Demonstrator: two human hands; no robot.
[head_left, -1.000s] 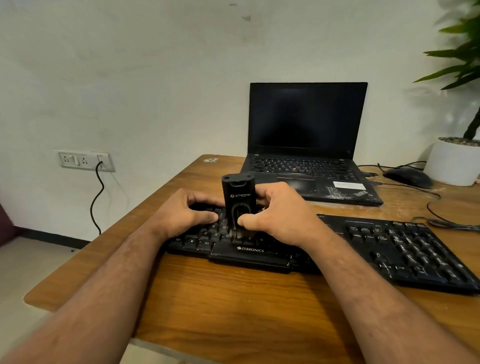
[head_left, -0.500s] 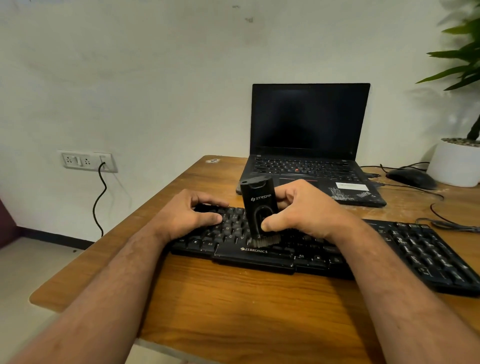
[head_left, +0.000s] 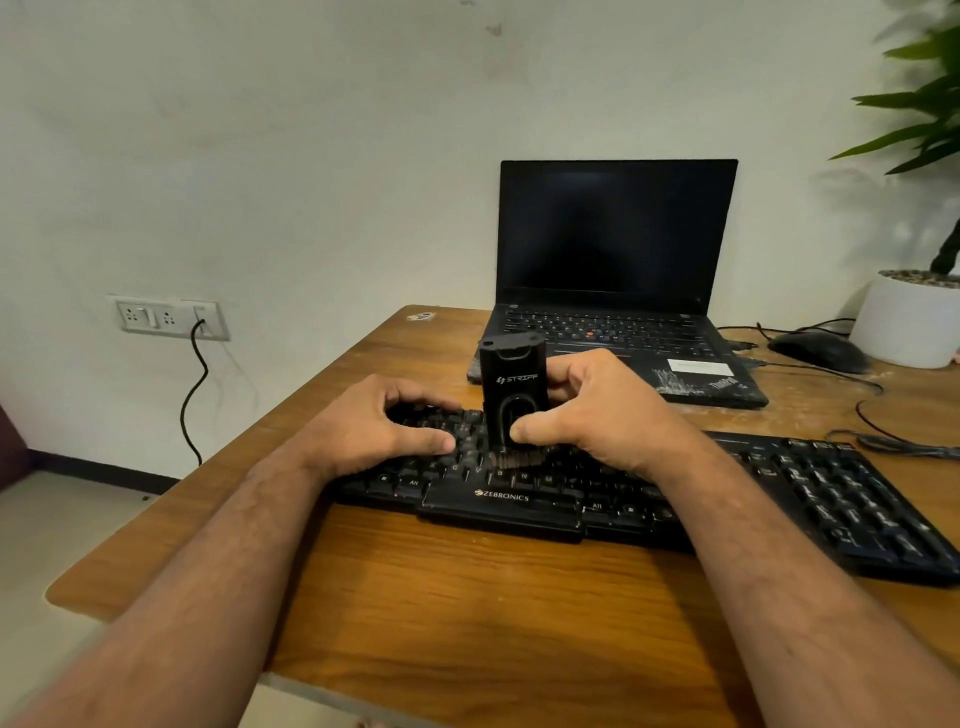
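A black keyboard (head_left: 810, 488) marked ZEBRONICS lies across the wooden desk (head_left: 467, 597). My right hand (head_left: 597, 410) grips a black upright cleaning brush (head_left: 511, 384) marked STRIFF, thumb on its front. Its bristles touch the keys near the keyboard's left-middle. My left hand (head_left: 374, 426) holds the keyboard's left end, fingers curled over the far edge and thumb lying on the keys.
An open black laptop (head_left: 613, 249) with a dark screen stands behind the keyboard. At the right are a black mouse (head_left: 815, 348), loose cables (head_left: 872, 415) and a white plant pot (head_left: 909, 322). A wall socket (head_left: 166, 317) with a black cord sits left.
The brush has swept right along the keys and come slightly back toward the left hand, standing more upright now. My left hand has stayed on the keyboard's left end.
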